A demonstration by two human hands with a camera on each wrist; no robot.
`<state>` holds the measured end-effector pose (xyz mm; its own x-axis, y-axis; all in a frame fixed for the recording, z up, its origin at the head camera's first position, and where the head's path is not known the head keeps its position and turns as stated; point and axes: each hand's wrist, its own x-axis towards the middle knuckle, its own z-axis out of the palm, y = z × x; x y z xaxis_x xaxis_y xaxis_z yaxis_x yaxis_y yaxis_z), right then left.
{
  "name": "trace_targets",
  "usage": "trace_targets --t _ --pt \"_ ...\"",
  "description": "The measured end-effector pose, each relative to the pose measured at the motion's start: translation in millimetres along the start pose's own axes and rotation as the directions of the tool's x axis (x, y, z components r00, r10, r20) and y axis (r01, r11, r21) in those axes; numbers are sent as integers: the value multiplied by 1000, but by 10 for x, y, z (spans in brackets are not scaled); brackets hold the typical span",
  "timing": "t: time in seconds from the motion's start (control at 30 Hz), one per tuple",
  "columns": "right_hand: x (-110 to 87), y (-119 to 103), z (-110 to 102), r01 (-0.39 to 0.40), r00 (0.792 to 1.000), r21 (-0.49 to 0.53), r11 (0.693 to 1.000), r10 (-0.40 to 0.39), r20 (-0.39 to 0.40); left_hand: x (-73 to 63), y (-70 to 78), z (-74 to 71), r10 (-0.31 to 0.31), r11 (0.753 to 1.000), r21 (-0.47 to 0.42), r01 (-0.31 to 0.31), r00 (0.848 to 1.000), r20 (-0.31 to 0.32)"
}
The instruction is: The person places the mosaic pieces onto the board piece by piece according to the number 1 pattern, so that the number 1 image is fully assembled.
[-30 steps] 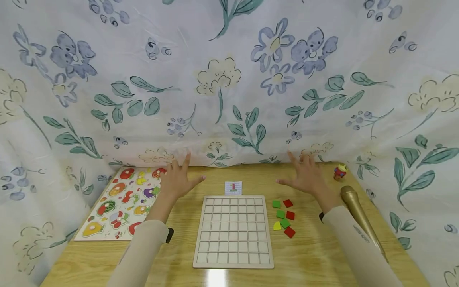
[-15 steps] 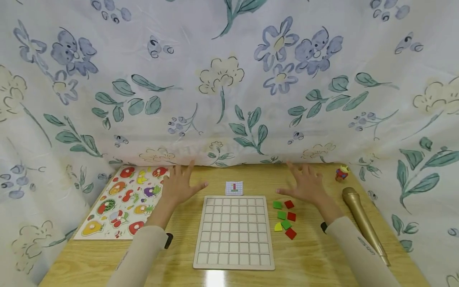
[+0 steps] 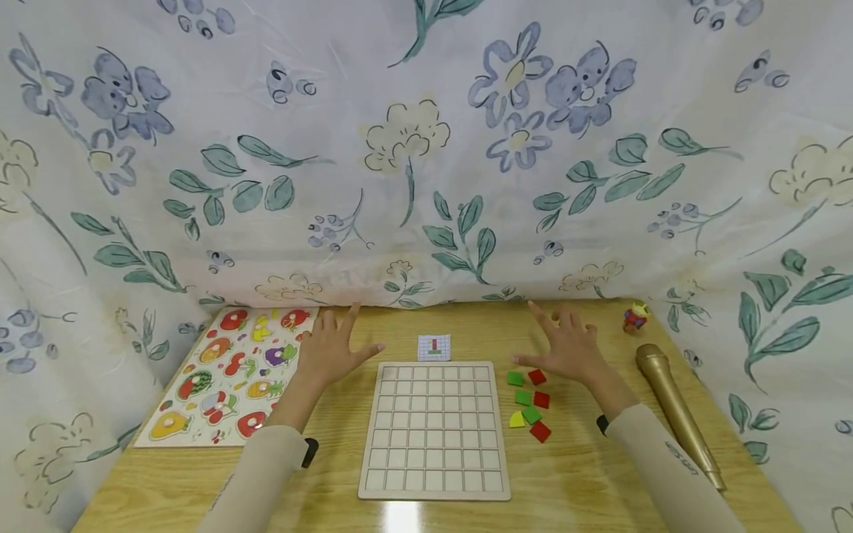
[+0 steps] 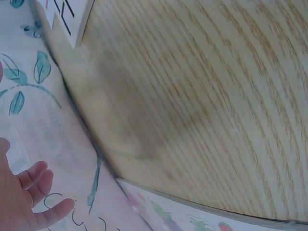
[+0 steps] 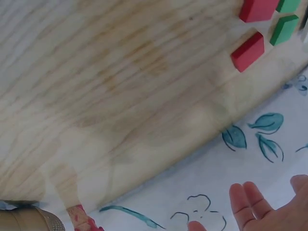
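Note:
My left hand (image 3: 329, 352) is held with spread fingers between the fruit puzzle board (image 3: 223, 381) and the pale grid board (image 3: 435, 433), holding nothing. On the other side my right hand (image 3: 566, 349), fingers apart, is just behind and right of the loose tiles. Those are red tiles (image 3: 541, 431), green tiles (image 3: 523, 398) and one yellow quarter-round tile (image 3: 517, 420), lying right of the grid board, whose squares are bare. Behind that board a small card (image 3: 434, 347) shows a red and green pattern. In the wrist views, the left fingers (image 4: 36, 185) and right fingers (image 5: 255, 202) are partly cut off.
A gold microphone (image 3: 676, 414) lies at the right beside my forearm. A small red and yellow figurine (image 3: 635, 317) stands at the back right corner. Flowered cloth (image 3: 426, 185) hangs behind and along both sides of the wooden table (image 3: 326, 474).
Both hands have come slightly down and toward me over the second, fingers still spread. The view has shifted a little. Tiles, boards and card stay where they were.

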<state>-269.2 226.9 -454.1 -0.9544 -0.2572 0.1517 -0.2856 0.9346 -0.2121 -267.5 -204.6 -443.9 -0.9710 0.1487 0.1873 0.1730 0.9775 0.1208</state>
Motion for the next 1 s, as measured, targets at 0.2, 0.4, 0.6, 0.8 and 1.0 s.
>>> trace_targets --t 0.2,0.4,0.6,0.8,1.0 --pt "-45 -4 25 5 1000 5 1000 -5 24 -10 -18 5 4 1000 21 -4 1000 19" --pt "-86 15 52 9 1000 -5 1000 -9 16 -27 -39 29 24 1000 19 -25 998 57" --pt "-120 41 96 17 1000 -7 1000 -17 8 -47 -42 61 55 998 -10 -55 994 95" --pt "-146 38 121 28 1000 -2 1000 -28 4 -58 -63 93 85 996 -48 -79 987 136" --pt "-166 25 153 36 999 -5 999 -36 4 -104 -87 160 109 993 -63 -99 976 190"
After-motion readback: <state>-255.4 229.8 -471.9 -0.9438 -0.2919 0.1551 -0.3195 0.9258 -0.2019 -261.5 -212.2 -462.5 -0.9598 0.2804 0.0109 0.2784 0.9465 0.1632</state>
